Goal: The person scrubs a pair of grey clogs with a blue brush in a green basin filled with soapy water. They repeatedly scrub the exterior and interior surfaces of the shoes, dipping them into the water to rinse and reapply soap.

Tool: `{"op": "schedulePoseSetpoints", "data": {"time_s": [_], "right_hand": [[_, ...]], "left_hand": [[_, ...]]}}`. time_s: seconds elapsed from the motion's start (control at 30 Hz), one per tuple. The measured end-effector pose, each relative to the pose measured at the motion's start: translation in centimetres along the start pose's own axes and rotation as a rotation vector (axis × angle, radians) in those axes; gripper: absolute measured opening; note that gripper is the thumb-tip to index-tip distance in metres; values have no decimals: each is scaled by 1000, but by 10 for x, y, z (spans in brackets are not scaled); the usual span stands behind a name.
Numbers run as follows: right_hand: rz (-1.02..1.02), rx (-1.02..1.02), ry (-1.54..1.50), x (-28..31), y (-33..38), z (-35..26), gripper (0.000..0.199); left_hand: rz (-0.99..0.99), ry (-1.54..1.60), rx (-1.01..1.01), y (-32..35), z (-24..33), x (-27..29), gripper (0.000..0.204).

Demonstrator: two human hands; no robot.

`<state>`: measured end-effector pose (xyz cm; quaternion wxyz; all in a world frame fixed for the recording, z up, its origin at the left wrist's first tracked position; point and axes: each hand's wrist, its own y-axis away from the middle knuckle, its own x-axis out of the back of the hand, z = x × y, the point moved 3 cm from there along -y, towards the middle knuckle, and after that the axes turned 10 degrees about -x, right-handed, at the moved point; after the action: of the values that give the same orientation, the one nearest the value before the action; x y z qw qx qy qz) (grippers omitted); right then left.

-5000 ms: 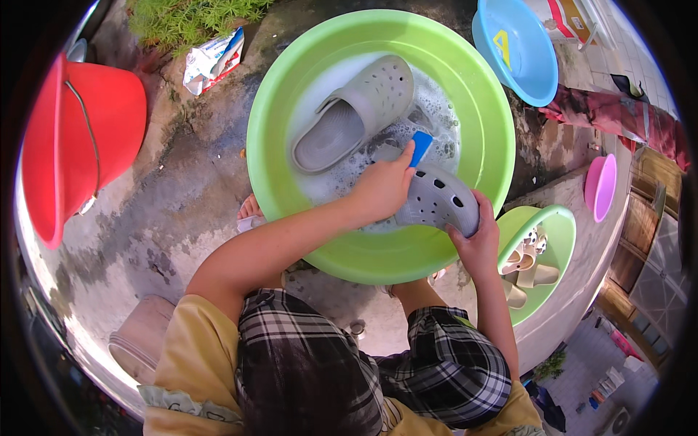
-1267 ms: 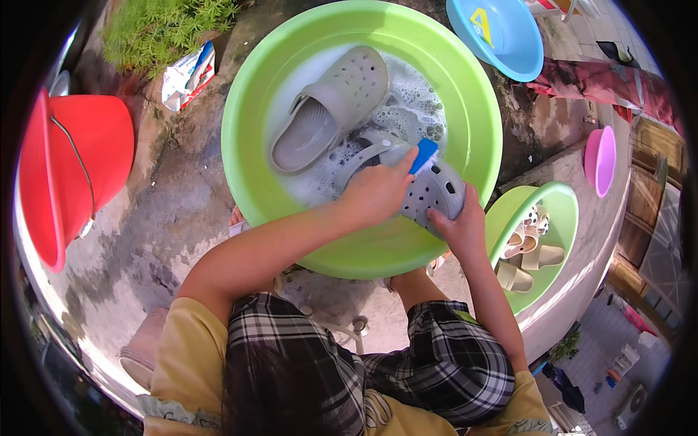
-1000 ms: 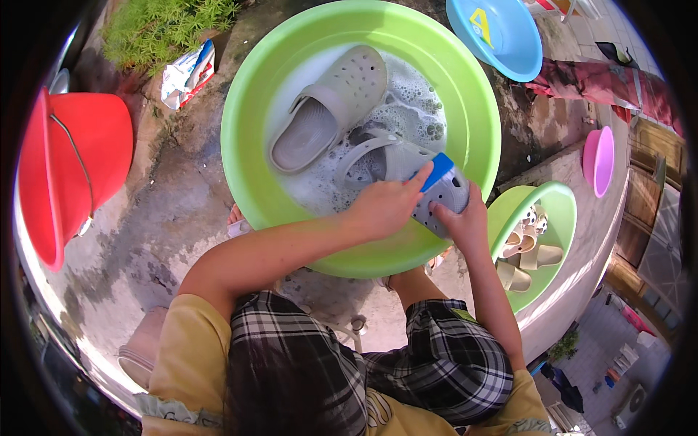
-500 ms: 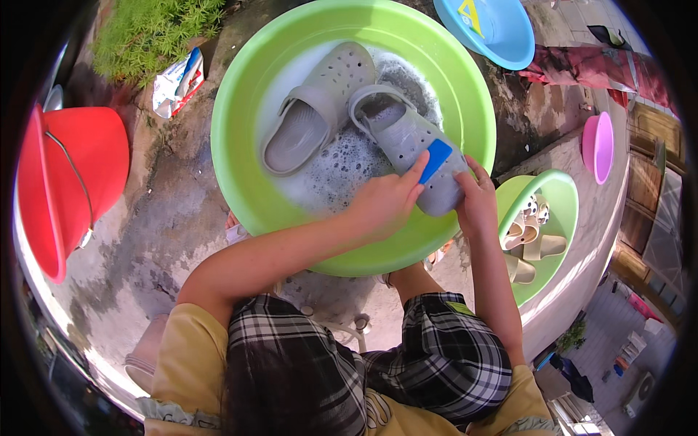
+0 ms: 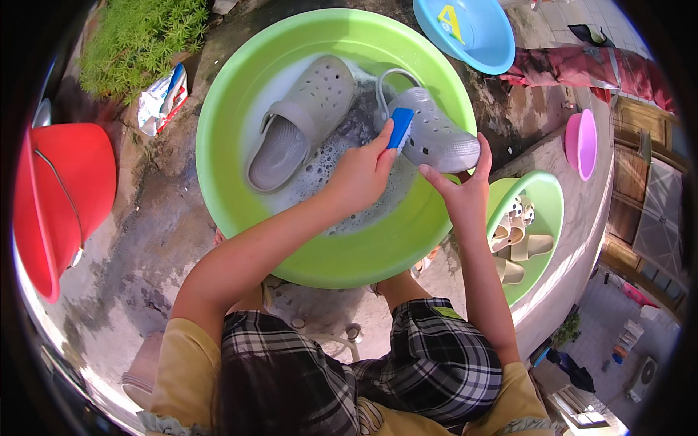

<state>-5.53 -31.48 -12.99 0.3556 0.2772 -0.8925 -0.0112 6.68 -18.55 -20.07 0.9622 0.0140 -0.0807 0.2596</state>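
The left hand is closed around a blue brush and presses its bristles against a grey clog. The right hand is half open, its fingers spread under the toe of that clog, propping it over the right side of the big green basin.

The grip looks loose for a soapy shoe: a hard stroke of the brush could push the clog off those fingers and splash suds out of the basin. The second grey clog lies inside the basin, left of the held one, in foamy water.

A crumpled white packet with red and blue print lies on the ground left of the basin. Above the basin, to its right, a light blue bowl bears a yellow triangular mark.
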Motion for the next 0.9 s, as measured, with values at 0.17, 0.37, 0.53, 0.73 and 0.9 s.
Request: {"op": "schedulePoseSetpoints", "data": {"time_s": [0.17,0.37,0.53,0.73,0.9], "right_hand": [[112,71,294,-11,-16,-27,107],[113,233,320,-26,-39,-42,100],[89,209,259,-11,-50,-36,104],[119,372,241,-29,-49,-31,106],[27,330,220,-22,-68,-46,106]], "left_hand": [[8,169,-65,15,43,12,53],[89,-188,-448,-48,56,22,55],[45,-96,-263,-5,32,13,57],[32,-377,-361,-41,69,25,57],[-26,-467,-215,-15,73,39,57]]}}
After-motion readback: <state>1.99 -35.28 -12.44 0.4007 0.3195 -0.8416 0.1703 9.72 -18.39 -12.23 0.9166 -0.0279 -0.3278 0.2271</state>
